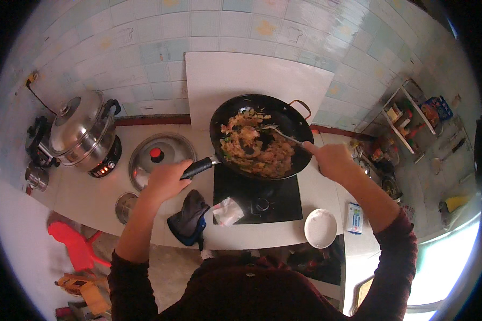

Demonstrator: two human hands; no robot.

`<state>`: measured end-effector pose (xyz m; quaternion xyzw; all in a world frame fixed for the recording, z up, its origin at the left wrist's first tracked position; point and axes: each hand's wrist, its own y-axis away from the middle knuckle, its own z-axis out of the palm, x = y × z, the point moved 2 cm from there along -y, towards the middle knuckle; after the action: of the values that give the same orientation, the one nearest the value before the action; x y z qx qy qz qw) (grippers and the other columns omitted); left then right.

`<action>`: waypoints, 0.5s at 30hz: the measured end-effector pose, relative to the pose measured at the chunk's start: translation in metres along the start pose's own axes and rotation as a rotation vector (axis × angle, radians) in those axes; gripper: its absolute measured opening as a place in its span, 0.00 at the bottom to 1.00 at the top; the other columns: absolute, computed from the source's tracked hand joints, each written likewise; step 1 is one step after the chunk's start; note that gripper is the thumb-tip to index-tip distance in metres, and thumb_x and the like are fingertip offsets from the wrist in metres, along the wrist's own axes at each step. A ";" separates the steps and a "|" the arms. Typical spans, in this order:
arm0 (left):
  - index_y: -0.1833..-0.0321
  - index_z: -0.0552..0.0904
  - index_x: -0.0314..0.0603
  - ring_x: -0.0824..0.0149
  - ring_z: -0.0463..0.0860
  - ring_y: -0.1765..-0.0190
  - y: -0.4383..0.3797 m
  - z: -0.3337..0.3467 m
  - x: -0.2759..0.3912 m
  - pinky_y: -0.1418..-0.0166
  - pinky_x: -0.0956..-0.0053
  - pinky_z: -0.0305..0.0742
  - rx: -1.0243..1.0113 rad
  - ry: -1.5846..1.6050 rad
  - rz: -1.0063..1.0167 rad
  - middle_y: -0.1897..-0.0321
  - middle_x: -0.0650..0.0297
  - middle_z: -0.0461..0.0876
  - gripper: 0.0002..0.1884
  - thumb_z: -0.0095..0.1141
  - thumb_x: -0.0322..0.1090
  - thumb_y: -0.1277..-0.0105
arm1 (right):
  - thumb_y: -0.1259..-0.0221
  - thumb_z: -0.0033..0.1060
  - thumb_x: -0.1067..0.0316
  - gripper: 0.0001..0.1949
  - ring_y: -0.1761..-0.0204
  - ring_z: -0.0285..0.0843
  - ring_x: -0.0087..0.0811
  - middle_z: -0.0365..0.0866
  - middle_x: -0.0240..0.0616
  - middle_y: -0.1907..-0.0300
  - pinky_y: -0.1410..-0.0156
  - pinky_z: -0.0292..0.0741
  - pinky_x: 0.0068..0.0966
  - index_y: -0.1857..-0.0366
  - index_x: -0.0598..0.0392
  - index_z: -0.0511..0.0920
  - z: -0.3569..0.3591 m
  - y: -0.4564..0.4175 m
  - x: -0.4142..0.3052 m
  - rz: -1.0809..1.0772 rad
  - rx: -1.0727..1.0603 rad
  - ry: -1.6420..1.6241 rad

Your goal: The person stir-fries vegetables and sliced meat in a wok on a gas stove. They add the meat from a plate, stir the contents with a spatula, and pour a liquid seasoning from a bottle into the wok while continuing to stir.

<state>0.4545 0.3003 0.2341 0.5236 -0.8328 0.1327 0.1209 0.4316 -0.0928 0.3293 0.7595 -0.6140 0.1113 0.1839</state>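
A black wok (301, 124) holds a stir-fried mix of browned pieces with bits of green (261, 150). It sits over the back part of a black glass cooktop (257, 200). My left hand (169, 179) is closed round the wok's black handle (197, 167), to the left. My right hand (331, 160), at the wok's right rim, grips a metal spatula or spoon (283, 134), whose head rests in the food. A metal lid with a red knob (164, 146) lies on the counter beyond my left hand.
A steel steamer pot (76, 138) stands on a lit electric base at left. Near the counter's front edge are a metal bowl (125, 207), a dark cloth mitt (189, 218), a crumpled white cloth or paper (228, 212), a white bowl (320, 228) and a white-and-blue packet (354, 218).
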 end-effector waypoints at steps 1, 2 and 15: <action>0.39 0.77 0.51 0.51 0.84 0.57 0.000 0.001 0.000 0.54 0.57 0.77 -0.001 -0.024 -0.003 0.61 0.56 0.85 0.26 0.66 0.40 0.42 | 0.42 0.57 0.71 0.29 0.66 0.83 0.47 0.82 0.45 0.72 0.61 0.78 0.42 0.33 0.38 0.67 -0.005 0.002 0.002 -0.028 0.037 -0.011; 0.39 0.77 0.51 0.51 0.84 0.57 0.000 0.003 0.000 0.54 0.57 0.77 -0.002 -0.047 -0.005 0.61 0.56 0.85 0.26 0.66 0.40 0.42 | 0.42 0.58 0.70 0.29 0.66 0.83 0.47 0.82 0.45 0.72 0.60 0.78 0.42 0.33 0.38 0.68 -0.007 0.005 0.009 -0.056 0.074 -0.022; 0.40 0.77 0.51 0.50 0.84 0.59 0.000 0.010 -0.007 0.56 0.57 0.78 0.030 -0.040 0.036 0.64 0.54 0.84 0.25 0.66 0.39 0.42 | 0.31 0.51 0.65 0.25 0.88 0.52 0.15 0.67 0.29 0.79 0.86 0.52 0.17 0.29 0.45 0.66 0.063 0.027 0.014 0.446 -0.339 -1.746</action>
<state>0.4572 0.3027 0.2221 0.5128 -0.8423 0.1370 0.0937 0.4049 -0.1361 0.2818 0.4004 -0.6754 -0.5609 -0.2623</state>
